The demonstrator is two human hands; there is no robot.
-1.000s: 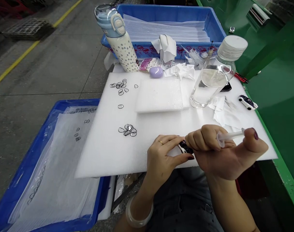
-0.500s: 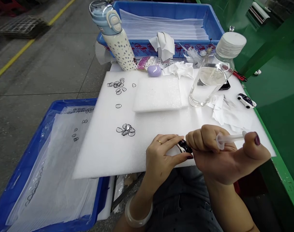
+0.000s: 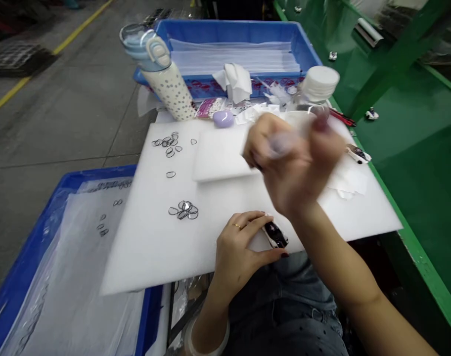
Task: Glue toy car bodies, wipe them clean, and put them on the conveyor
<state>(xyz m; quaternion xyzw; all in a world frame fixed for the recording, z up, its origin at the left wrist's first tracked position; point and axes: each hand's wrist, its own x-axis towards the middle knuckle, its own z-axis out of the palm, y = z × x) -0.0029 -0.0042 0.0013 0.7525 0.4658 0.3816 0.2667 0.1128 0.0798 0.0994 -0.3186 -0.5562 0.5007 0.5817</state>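
My left hand (image 3: pixel 244 247) grips a small black and white toy car (image 3: pixel 275 234) between thumb and fingers at the front edge of the white foam board (image 3: pixel 144 257). Raised over the board's right half, my right hand (image 3: pixel 292 163) is smeared by motion, its fingers curled around a translucent syringe (image 3: pixel 281 143) with the thumb up. Black rings lie in a near cluster (image 3: pixel 184 210) and a far cluster (image 3: pixel 168 141) on the left of the board. A smaller foam block (image 3: pixel 218 158) sits behind my hands.
A dotted bottle (image 3: pixel 169 91), a purple egg-shaped object (image 3: pixel 223 118) and a capped clear bottle (image 3: pixel 320 84) stand along the back. Behind is a blue bin (image 3: pixel 229 29). Another toy car (image 3: pixel 358 154) is at the right; a blue tray (image 3: pixel 73 183) of sheets lies lower left.
My right hand has lifted up and away from the toy car with the syringe. My left hand still holds the car, now more exposed. The whole view has shifted slightly.
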